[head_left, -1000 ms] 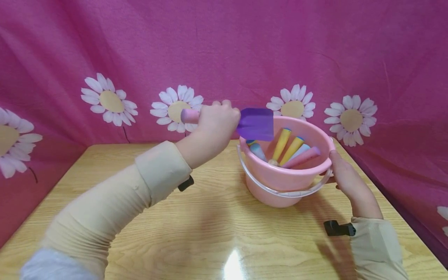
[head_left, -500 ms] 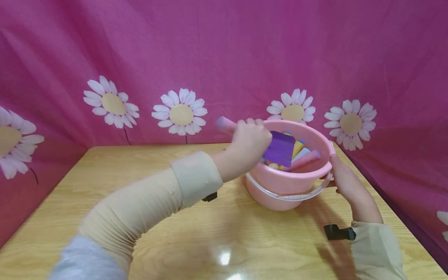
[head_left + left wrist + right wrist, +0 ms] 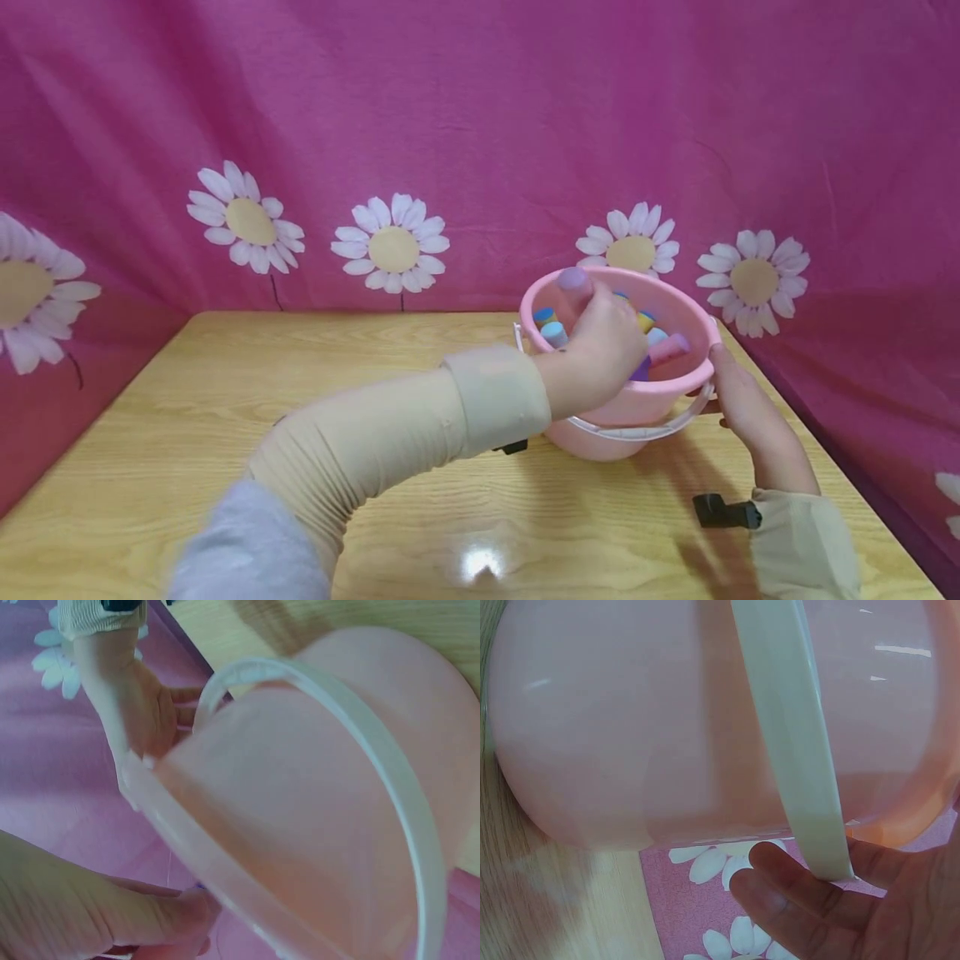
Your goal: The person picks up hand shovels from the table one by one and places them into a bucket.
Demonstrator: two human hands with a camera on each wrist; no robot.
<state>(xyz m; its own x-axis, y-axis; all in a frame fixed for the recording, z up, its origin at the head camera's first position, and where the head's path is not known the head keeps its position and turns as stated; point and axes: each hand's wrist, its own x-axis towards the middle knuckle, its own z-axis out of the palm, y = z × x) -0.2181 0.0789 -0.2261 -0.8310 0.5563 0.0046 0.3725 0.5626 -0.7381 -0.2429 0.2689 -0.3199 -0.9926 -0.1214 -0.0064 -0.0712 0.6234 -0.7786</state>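
A pink bucket point(image 3: 675, 400) stands on the wooden table, its white handle point(image 3: 645, 432) hanging down at the front. In the head view my left hand point(image 3: 611, 342) is over the bucket opening and grips a toy shovel point(image 3: 576, 285) by its pink handle. The purple blade points down into the bucket, mostly hidden by the hand. My right hand point(image 3: 753, 408) holds the bucket at the right side of the rim, with the thumb at the rim and the fingers point(image 3: 802, 900) behind the white handle's end.
Inside the bucket lie a light-blue-ended piece point(image 3: 554, 334), a pink handle point(image 3: 670, 347) and several yellow and blue pieces. A pink cloth point(image 3: 480, 125) with white daisies hangs behind the table point(image 3: 375, 533).
My left hand has moved right and down, carrying the shovel from above the bucket's left side into its opening. The right hand stays at the rim.
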